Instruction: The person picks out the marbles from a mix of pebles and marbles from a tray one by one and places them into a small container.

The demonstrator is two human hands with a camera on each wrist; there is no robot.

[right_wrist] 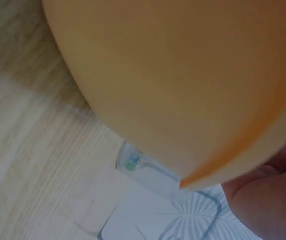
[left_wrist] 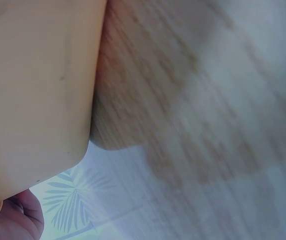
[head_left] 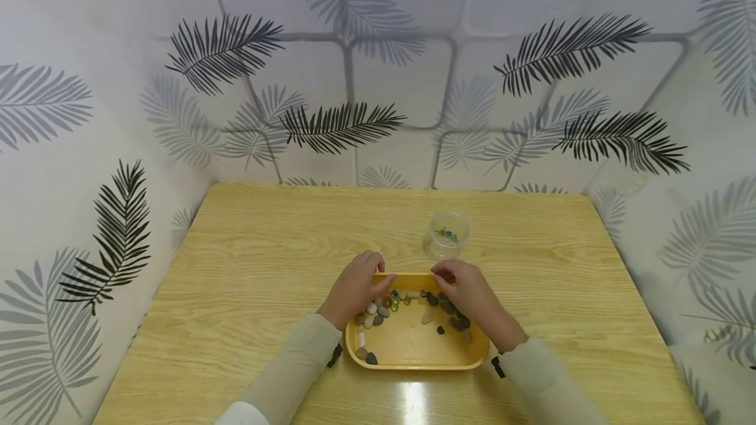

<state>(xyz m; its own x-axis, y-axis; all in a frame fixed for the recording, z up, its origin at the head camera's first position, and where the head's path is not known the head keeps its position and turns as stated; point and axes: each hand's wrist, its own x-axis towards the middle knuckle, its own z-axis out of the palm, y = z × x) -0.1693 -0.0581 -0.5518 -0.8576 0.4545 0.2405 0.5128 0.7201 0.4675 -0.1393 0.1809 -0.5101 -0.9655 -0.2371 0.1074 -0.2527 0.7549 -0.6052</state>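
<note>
The left hand point(head_left: 356, 286) firmly pinches a shallow yellow oblong tray point(head_left: 413, 345) at eleven o'clock, the right hand point(head_left: 465, 284) at one. Smooth grey pebbles point(head_left: 378, 320) lie inside; a clear round cup point(head_left: 441, 247) stands beyond, at one.

The head view looks forward and down from above. Both wrist views face the tray point(left_wrist: 33, 100) close up; head and right wrist share the cup point(head_left: 445, 251), at four and six o'clock.

In the head view, glare point(head_left: 413, 404) is shining off the table point(head_left: 254, 267) just below the tray point(head_left: 413, 346). Both wrist views are looking blurry; haze is paling the left, shadow point(right_wrist: 20, 60) is dimming the right.
</note>
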